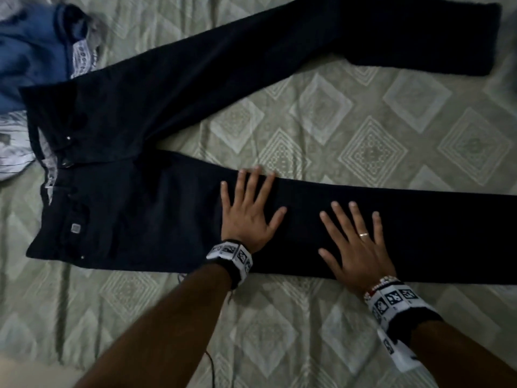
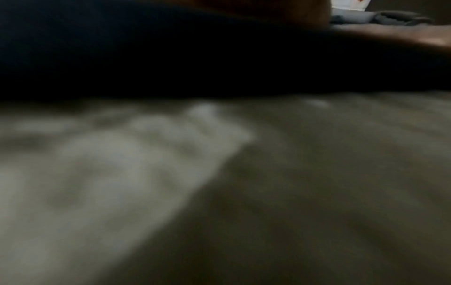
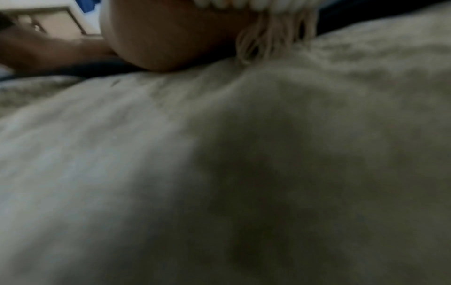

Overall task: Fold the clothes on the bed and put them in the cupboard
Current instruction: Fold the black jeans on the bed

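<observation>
A pair of dark trousers (image 1: 134, 152) is lying spread flat on the bed (image 1: 349, 130), waistband to the left and the two legs splayed apart in a V, the far leg running up toward the top right and the near leg stretching out of view on the right. Both hands are lying palm-down on that near leg: the left hand (image 1: 246, 214) is pressing the thigh part and the right hand (image 1: 355, 247) is pressing further along, each with fingers straight and spread, so neither grip is holding anything. The wrist views are giving little beyond blurred bedspread and dark cloth. This looks like the smoothing stage before the first fold, so the trousers are not yet folded and nothing seems ready for the cupboard, which is not showing in any view. The next move is probably calling for a pinch on the far leg so that it can be brought over onto the near one, seams lined up. More clothes are waiting at the upper left: a blue garment (image 1: 33, 51) and a pale grey piece (image 1: 14, 147) partly under the waistband.
</observation>
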